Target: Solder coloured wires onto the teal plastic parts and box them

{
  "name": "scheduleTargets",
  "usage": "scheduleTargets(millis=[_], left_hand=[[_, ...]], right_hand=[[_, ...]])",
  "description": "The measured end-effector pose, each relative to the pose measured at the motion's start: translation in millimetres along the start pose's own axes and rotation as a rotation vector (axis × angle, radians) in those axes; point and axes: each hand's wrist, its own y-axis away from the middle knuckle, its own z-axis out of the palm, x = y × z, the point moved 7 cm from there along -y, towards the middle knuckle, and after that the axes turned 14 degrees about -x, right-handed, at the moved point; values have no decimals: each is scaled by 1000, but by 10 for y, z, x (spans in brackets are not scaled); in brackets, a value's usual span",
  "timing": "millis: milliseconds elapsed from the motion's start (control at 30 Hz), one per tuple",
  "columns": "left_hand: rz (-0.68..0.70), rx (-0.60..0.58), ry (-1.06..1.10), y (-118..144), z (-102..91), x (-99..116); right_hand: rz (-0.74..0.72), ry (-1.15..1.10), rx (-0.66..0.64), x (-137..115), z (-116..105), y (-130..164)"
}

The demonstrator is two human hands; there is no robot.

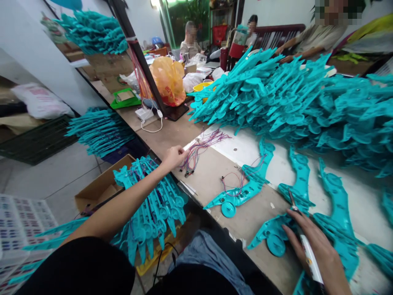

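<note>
Fingers of the left hand (174, 157) pinch together at the near end of a bundle of thin coloured wires (199, 149), which lies on the table (211, 174) at its front edge, fanning away toward the back. Beyond the wires from that hand, further along the table, lies a single teal plastic shell (245, 186) with a round wheel-like end and a few loose red and purple leads draped over it. Past that shell, the right hand (319, 250) is curled around a white pen-shaped tool (308, 250), its dark tip pointing up and away, and the hand rests over another teal shell (274, 235) on the table. More single teal pieces (337, 205) lie just beyond that hand. Behind the wires, toward the back of the table, rises a large heap of teal parts (291, 98). On the floor side of the wires, below the table edge, a stack of wired teal parts (153, 205) sits by a cardboard box (98, 190).
</note>
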Motion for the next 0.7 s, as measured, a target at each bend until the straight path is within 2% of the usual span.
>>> scheduleTargets(millis=[133,233,333,500,567,700], left_hand=[[-36,-75,-282,239,162,-155],[-44,-100,-271,277,270,-218],[-39,-121,-207,269,277,-223],[45,-112,100,281,18,-184],[71,-113,130,263,-111,-170],[91,-74,-347,194,-304,-82]], right_hand=[[6,2,3,13,10,0],[7,15,-2,-3,4,-2],[10,34,-8,-27,-5,1],[33,44,4,-35,-11,3],[29,33,10,-37,-15,2],[32,14,2,-28,-13,0]])
